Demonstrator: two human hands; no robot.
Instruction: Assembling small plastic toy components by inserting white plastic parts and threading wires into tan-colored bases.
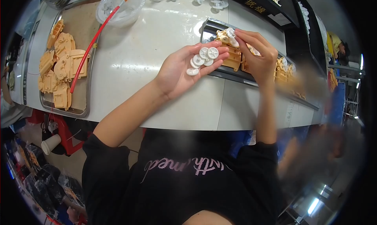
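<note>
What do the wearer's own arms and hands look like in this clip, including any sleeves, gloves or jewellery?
The left hand and right hand are ungloved, with no ring, watch or bracelet visible. Both forearms are bare. Short, loose black sleeves belong to a black top with pale pink script lettering across the chest.

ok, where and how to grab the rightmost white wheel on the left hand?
By its rim, likely, coming from above and the right. The wheel lies spoked face up on the open left hand; its right edge looks clear, while other white wheels crowd its left.
</note>
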